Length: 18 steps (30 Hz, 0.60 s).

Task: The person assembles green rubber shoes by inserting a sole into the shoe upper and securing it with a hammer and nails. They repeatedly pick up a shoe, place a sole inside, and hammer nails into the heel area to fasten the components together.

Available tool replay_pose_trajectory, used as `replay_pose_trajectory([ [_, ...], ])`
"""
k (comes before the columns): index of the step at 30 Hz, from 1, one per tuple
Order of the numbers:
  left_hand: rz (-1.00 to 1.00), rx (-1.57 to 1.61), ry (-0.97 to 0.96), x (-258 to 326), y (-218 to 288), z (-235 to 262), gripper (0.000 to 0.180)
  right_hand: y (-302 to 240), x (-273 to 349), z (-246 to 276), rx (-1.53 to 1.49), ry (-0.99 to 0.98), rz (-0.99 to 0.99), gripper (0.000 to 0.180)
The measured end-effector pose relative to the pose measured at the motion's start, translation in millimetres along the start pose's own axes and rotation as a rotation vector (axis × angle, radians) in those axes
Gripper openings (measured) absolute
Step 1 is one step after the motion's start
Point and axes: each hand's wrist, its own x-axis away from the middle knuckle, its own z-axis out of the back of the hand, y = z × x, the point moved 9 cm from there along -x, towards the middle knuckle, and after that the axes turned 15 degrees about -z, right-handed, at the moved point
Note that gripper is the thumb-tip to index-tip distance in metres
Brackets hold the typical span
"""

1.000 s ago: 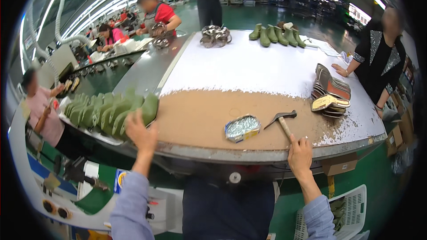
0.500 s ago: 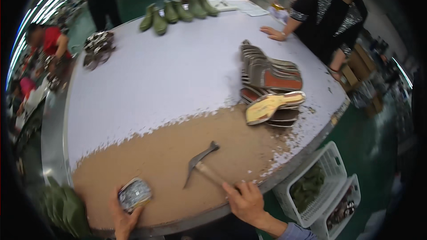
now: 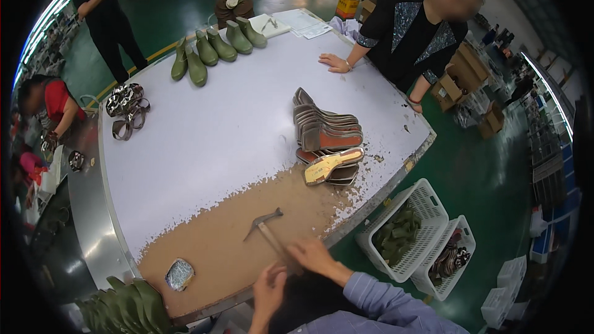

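Note:
A hammer (image 3: pixel 272 239) with a dark curved head and a wooden handle lies on the bare brown part of the table. Close beside its handle is my right hand (image 3: pixel 314 257), fingers stretched forward and slightly blurred; whether the fingertips touch the wood is hard to see. My left hand (image 3: pixel 268 291) is held up near the table's front edge, fingers loosely bent and apart, with nothing visible in it. To its left rests a small roundish container (image 3: pixel 179 274) with a silvery, shiny top, untouched. Beyond the hammer, a yellow-faced insole (image 3: pixel 331 167) lies by a stack of brown sole pieces (image 3: pixel 328 131).
Green shoe lasts (image 3: pixel 198 69) stand along the far edge; more lasts (image 3: pixel 133 306) are at the near left. Dark straps (image 3: pixel 128 108) lie far left. Two white baskets (image 3: pixel 427 207) stand on the floor at right. A person (image 3: pixel 402 37) leans on the far right corner.
My left hand has let go of the silvery container and moved right, toward my other hand. My right hand has come off the hammer handle's end. The view has shifted.

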Motion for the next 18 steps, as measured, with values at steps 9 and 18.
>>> replay_pose_trajectory([
  [9,0.280,0.481,-0.232,-114,21,-174,0.057,117,-272,264,-0.160,0.330,-0.200,0.049],
  [18,0.429,0.616,0.448,-300,0,-264,0.073,115,-364,193,0.082,-0.283,-0.128,0.045],
])
